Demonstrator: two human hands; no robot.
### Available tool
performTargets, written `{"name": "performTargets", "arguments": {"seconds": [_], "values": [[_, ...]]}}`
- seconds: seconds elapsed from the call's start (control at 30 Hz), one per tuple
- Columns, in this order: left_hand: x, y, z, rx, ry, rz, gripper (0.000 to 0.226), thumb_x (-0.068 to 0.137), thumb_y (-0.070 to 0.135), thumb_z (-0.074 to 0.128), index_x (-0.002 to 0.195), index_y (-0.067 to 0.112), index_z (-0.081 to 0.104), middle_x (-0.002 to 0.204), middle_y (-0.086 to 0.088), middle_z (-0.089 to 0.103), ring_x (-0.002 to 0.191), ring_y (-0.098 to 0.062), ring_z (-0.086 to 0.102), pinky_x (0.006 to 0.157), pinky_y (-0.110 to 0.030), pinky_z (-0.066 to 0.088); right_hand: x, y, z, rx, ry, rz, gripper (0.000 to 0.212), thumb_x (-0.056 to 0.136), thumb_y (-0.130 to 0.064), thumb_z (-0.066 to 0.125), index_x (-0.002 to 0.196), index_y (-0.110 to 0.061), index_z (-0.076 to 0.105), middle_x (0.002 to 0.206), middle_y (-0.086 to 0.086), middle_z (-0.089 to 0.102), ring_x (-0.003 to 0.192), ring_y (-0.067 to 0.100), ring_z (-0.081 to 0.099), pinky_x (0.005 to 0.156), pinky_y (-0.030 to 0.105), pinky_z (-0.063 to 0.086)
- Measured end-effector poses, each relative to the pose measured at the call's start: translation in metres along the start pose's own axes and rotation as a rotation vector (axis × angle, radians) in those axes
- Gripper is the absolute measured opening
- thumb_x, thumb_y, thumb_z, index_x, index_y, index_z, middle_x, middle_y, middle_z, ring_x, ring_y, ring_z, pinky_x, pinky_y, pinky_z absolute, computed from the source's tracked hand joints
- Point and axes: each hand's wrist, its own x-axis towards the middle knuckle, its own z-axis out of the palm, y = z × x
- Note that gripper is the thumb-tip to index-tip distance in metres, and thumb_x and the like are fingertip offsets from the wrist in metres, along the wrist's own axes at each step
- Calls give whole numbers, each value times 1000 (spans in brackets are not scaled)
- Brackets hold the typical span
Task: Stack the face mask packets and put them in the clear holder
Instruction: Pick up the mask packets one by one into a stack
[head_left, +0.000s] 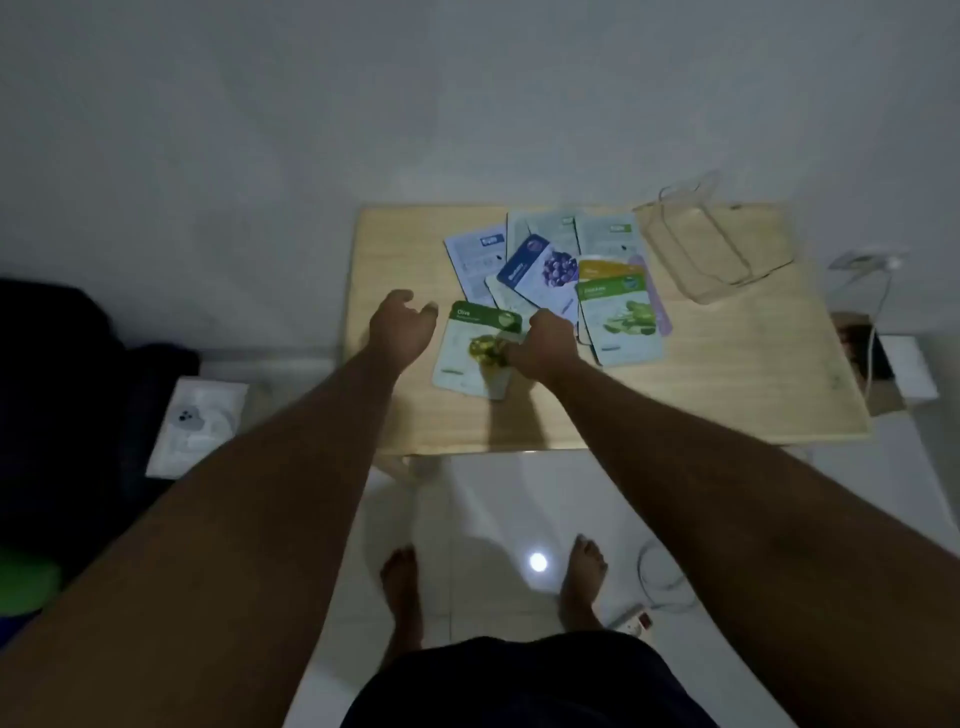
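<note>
Several face mask packets lie scattered on a small wooden table (727, 374). Nearest me is an olive packet (467, 353) with a green header, and my right hand (543, 345) pinches its right edge. My left hand (402, 325) hovers just left of that packet with fingers spread, holding nothing. Behind it lie a blueberry packet (545, 273), a green cucumber packet (621, 322), a yellow-topped packet (608, 268) and some face-down white ones (475, 260). The clear holder (711, 244) stands at the table's back right, with nothing in it.
The table stands against a white wall. A charger cable (878, 312) and an open box (878, 364) sit off the right edge. A white package (197, 421) and dark bedding (62, 395) lie to the left. On the tiled floor are my feet and a power strip (631, 621).
</note>
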Motion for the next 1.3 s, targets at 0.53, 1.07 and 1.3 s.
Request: {"name": "performTargets", "arguments": {"seconds": [0.53,1.07,1.3], "values": [[13,-23,56,186,-86,-170,45,100,24,49,122,-12,66,131,-30,66,124,-42,62,101,-40,50,21,30,58,331,-65,244,40,79,-31,70,109,-6,71,106,13,73,102,31,68,72,24,46],[10,-8,45,-604,-352,-237,40,101,17,62,138,1,61,128,-18,70,90,-26,71,52,-24,59,45,34,10,808,-173,67,18,93,-20,65,75,-18,64,72,3,63,64,14,59,67,33,53],[18,-18,55,-621,-306,-284,40,104,7,54,144,2,54,143,-18,62,96,-24,67,60,-29,54,59,68,-14,226,315,100,28,93,-28,58,115,-10,62,113,13,66,108,28,62,86,34,46]]}}
